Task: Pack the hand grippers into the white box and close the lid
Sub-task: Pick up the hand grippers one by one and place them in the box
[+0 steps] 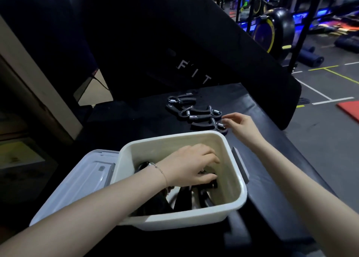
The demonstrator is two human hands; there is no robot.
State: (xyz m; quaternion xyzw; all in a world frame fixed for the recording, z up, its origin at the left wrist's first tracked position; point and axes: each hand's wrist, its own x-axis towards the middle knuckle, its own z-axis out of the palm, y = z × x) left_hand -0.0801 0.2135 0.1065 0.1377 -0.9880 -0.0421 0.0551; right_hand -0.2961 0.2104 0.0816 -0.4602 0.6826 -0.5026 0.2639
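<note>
left hand (191, 164) fingers curl on a gripper inside the white box (236, 193); right hand (240, 123), fingers spread, nears the next gripper (208, 125). i'd lay them flat so the lid (77, 181) closes.

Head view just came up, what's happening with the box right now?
A person is packing black hand grippers into the white box. The left hand is down inside it among grippers already packed; the right hand reaches for the nearest gripper of those on the dark bench. The lid lies off beside the box.
</note>
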